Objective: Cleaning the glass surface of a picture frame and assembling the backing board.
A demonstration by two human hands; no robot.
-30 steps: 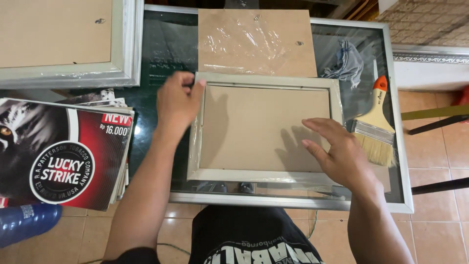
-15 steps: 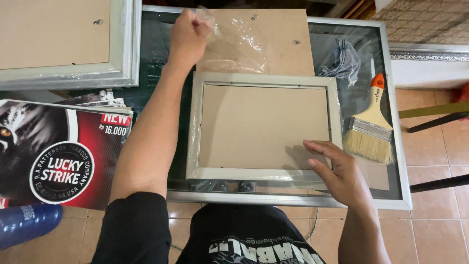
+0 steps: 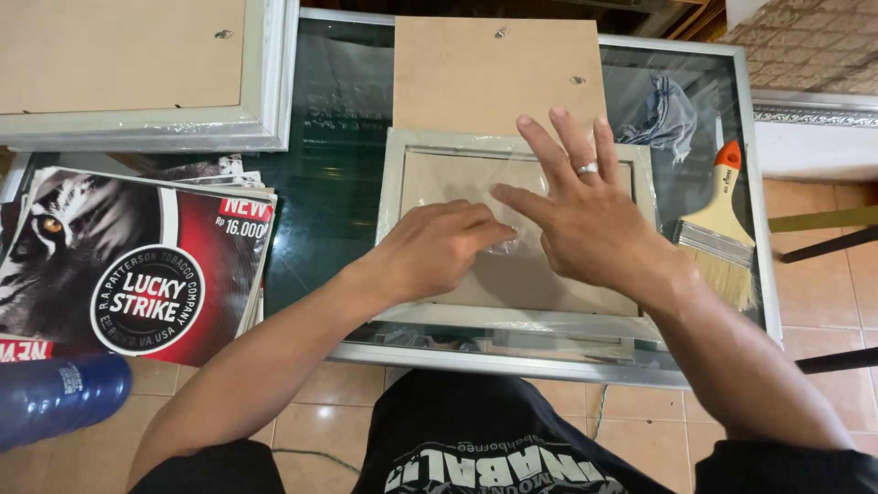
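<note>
Both Hands on a Face-Down Picture Frame

Centrally, near the front edge of the glass tabletop (image 3: 338, 197), a pale grey rectangular picture frame (image 3: 395, 220) lies face down, its brown backing board up and clear plastic film crinkled over it. The left hand (image 3: 437, 245) rests on the backing, fingers curled together, pinching the clear film. The right hand (image 3: 585, 220) lies flat beside it, fingers spread, a ring on one. A loose brown hardboard panel (image 3: 476, 73) touches the frame's far side. A wooden paintbrush with an orange handle tip (image 3: 718, 220) lies near the right edge; glossy posters (image 3: 137, 265) overhang the left.
</note>
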